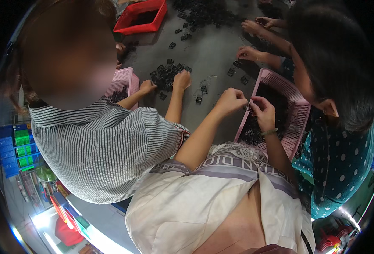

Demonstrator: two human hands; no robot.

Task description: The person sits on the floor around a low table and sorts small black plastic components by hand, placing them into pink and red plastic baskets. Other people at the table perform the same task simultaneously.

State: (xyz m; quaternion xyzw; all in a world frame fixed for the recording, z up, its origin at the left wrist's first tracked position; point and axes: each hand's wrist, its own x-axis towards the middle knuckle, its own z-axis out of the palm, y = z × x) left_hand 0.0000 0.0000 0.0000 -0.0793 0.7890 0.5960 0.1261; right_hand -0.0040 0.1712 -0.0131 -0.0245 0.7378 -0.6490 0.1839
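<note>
My left hand (231,102) and my right hand (263,114) meet at the near left rim of a pink perforated basket (297,112). Between their fingertips is a small black plastic clip (248,107), partly hidden by the fingers; both hands pinch it. A pale bracelet circles my right wrist. Many similar black pieces (251,129) lie inside the basket, under and around my right hand. On the grey table (212,55), left of my left hand, lie a few loose black clips (198,100) with thin, clear or shiny bits beside them.
At left, a person in a striped shirt (106,148) reaches to a black heap (165,76), near another pink basket (132,80). A person in dotted teal (343,156) works close on the right. A red tray (138,30) and a larger black heap (208,15) lie farther back.
</note>
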